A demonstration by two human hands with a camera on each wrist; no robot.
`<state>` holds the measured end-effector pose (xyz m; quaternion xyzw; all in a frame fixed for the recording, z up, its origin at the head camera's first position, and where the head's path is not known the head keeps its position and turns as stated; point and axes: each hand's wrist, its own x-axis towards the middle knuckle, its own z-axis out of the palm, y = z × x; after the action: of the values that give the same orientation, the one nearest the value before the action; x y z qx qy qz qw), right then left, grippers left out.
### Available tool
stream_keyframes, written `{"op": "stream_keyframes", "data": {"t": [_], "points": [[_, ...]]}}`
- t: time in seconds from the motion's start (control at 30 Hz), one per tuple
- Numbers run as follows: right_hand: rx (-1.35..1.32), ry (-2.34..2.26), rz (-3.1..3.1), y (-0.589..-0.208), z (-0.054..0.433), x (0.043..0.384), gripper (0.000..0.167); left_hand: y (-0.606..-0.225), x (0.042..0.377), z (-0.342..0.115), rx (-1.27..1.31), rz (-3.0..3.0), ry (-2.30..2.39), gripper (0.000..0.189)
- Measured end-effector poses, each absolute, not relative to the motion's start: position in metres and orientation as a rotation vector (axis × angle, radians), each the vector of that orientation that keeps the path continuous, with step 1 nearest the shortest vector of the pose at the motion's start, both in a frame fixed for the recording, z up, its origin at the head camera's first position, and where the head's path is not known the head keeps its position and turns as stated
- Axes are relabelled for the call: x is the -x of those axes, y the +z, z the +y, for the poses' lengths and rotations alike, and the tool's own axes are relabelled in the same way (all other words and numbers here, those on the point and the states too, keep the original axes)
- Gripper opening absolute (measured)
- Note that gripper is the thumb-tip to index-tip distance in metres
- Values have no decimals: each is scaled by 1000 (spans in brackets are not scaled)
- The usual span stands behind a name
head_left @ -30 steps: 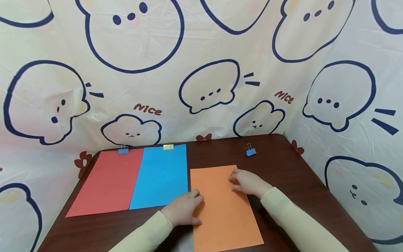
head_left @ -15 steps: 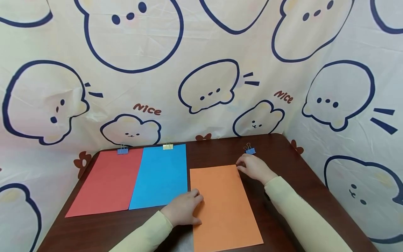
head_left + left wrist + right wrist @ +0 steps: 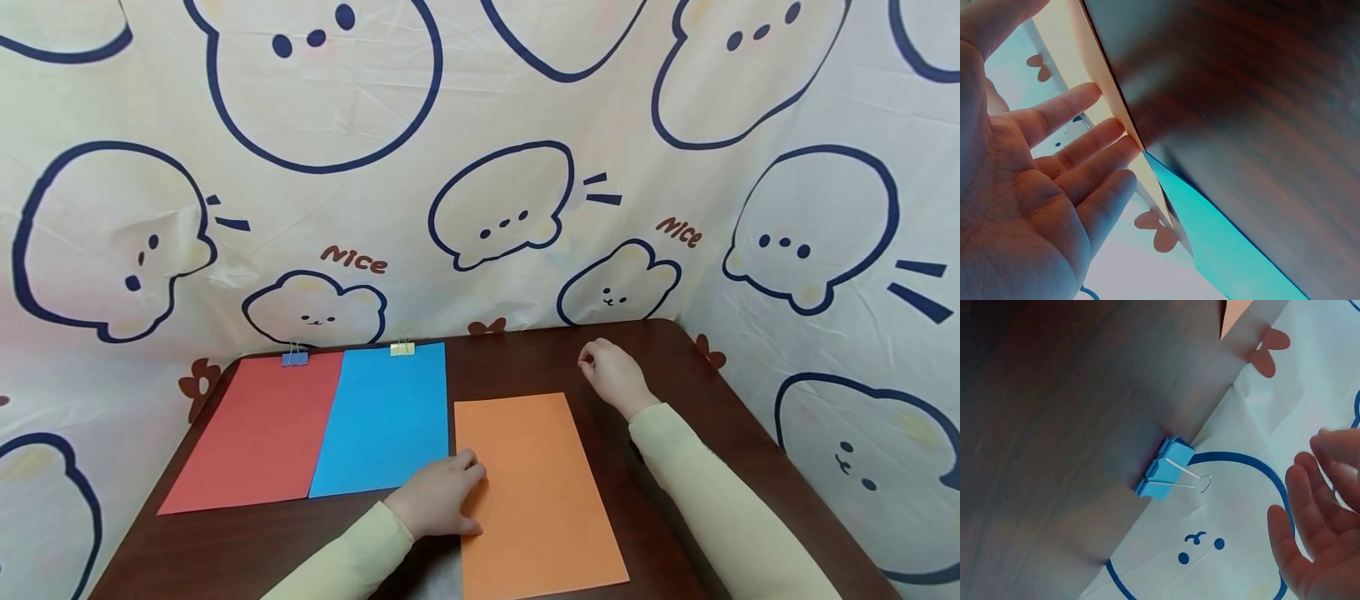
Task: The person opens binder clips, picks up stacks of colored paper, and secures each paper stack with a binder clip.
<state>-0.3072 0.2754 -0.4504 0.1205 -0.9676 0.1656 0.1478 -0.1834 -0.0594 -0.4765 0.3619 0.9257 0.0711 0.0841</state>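
An orange sheet of paper lies on the dark wooden table. My left hand rests on its left edge; in the left wrist view the fingers are fairly straight, their tips at the paper's edge. My right hand is over the table beyond the sheet's far right corner. A blue binder clip with wire handles stands on the table in the right wrist view, apart from the right hand's loosely bent fingers. In the head view the right hand hides this clip.
To the left, a red sheet and a blue sheet lie side by side. A blue binder clip and a yellow binder clip sit at their far edges. A bear-printed cloth rises behind the table.
My right hand has left the orange sheet's right edge and moved away from me to the loose blue binder clip, now covering it in the head view. The left hand has stayed in place.
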Motion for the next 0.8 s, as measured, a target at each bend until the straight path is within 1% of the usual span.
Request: {"op": "stream_keyframes", "data": {"t": [0.3,0.57,0.63,0.8], "points": [[-265,454,-2770,-449,285,323,9,-475,182,-59,-1077,2768,217,62],[-228,342,-2878,-451,289,337,31,-476,183,-58,-1084,2771,213,60],[-211,333,-2911,-452,289,340,34,-476,183,-58,-1084,2771,215,61],[-135,425,-2974,-454,289,345,37,-475,183,-58,-1082,2767,224,61]]}}
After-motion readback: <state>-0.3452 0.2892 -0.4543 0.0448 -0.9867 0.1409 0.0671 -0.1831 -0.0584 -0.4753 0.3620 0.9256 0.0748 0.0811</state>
